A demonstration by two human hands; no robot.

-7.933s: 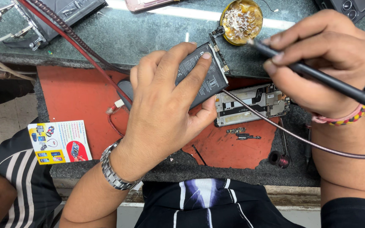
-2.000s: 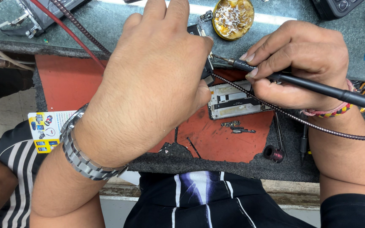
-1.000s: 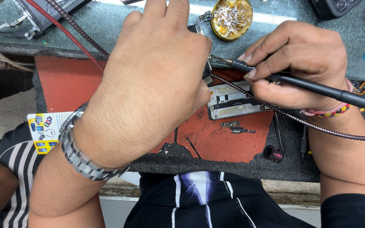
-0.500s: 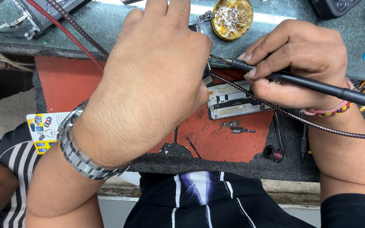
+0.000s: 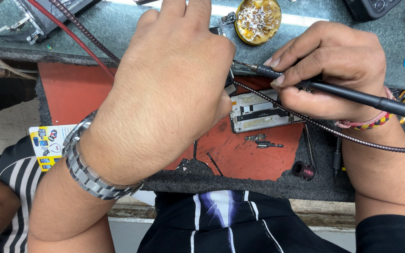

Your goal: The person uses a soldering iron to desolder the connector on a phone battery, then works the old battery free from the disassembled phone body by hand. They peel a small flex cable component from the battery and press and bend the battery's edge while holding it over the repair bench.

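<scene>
Right hand pinching black soldering iron, tip beside left hand — left grip contents hidden, cannot tell, opened phone frame on red mat — near mat's right edge.

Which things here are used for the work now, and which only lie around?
In use: thin black soldering iron in right hand; opened phone frame beside left hand.
Lying about: round brass tin, small copper wire spool, colourful printed card.

Bright, even overhead light; sharp focus, soft shadows.
</scene>
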